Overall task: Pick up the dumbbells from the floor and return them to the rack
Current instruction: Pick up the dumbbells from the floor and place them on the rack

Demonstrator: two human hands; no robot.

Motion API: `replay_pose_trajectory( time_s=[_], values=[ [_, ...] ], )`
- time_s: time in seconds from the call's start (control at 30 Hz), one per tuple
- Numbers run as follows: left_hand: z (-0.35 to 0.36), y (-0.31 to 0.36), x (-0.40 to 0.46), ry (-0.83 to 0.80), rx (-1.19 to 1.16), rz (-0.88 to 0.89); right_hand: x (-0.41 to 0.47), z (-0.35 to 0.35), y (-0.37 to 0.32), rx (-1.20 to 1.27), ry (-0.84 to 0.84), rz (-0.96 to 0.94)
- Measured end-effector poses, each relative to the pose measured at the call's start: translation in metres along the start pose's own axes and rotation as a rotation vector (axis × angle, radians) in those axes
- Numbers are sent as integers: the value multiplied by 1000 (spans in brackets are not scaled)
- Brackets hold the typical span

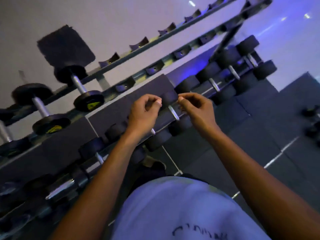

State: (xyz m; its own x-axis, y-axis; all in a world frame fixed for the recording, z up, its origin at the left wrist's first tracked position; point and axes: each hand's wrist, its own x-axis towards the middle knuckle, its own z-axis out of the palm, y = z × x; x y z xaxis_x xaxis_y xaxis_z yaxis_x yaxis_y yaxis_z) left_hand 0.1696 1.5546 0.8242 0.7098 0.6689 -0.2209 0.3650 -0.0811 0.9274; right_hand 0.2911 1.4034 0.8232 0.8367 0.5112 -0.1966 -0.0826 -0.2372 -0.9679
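Note:
The view is tilted. A two-tier dumbbell rack (pixel 138 78) runs diagonally from lower left to upper right. My left hand (pixel 143 111) and my right hand (pixel 196 108) hover side by side in front of the lower tier, fingers loosely curled, with nothing in either. Between them lies a black dumbbell (pixel 173 108) with a silver handle, resting on the lower tier. More black dumbbells (pixel 214 84) fill that tier on both sides. Dark dumbbells (pixel 311 118) lie on the floor at the far right, blurred.
Two dumbbells with yellow logos (pixel 81 87) sit on the upper tier at left; several cradles (pixel 154 69) to their right hold nothing. A dark pad (pixel 65 45) hangs on the white wall. Black rubber floor tiles (pixel 259 135) stretch out to the right. My white shirt fills the bottom.

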Motion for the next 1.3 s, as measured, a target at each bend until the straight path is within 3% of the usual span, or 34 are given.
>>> replay_pose_trajectory(
  time_s=[0.3,0.63,0.93,1.3],
  values=[
    [240,89,-94,-612,200,271,-156,-251,42,87,614,81],
    [463,160,-225,-1096,258,491,-304,-428,79,199,1174,123],
    [619,202,-292,-1510,334,708,-356,-507,103,229,1625,203],
    [726,185,-387,-2098,480,814,-396,-509,148,406,2187,386]
  ],
)
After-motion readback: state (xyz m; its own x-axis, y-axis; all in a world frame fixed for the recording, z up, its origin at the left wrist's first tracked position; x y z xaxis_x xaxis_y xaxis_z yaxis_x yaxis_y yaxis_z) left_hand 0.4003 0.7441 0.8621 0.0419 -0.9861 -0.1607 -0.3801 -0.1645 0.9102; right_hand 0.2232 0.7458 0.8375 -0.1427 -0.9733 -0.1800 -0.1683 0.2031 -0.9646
